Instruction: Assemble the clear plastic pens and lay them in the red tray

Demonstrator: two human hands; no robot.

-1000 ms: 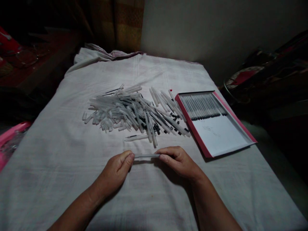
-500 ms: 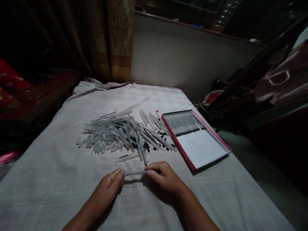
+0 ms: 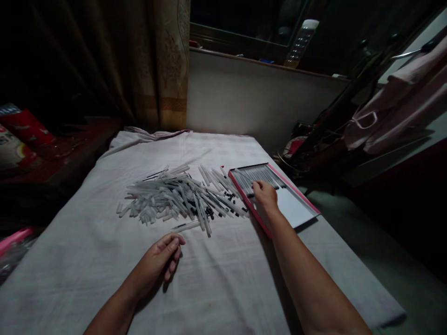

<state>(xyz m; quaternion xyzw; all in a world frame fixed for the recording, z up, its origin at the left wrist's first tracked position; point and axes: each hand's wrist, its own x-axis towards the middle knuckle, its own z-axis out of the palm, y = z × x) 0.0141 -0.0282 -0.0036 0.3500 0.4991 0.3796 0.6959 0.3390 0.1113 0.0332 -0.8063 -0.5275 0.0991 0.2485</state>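
A heap of clear plastic pens and pen parts point(image 3: 178, 197) lies on a white cloth-covered table point(image 3: 216, 279). To its right sits a shallow red-edged box point(image 3: 296, 209) with a row of finished pens point(image 3: 260, 177) along its far end. My right hand point(image 3: 265, 194) reaches over the box's near left part, fingers curled, at the row of pens; whether it holds a pen is hidden. My left hand point(image 3: 162, 258) rests on the cloth near me, fingers loosely curled, nothing visible in it. One single pen point(image 3: 186, 226) lies apart, just beyond my left hand.
A curtain point(image 3: 164, 65) hangs behind the table, beside a pale wall and a window ledge. Dark furniture with red packets point(image 3: 21, 135) stands at the left. Bags and pink cloth point(image 3: 384, 111) pile up at the right, past the table's edge.
Both hands held one clear pen between them earlier. Now my right hand has gone over to the box at the right, and my left hand has stayed on the cloth without the pen.
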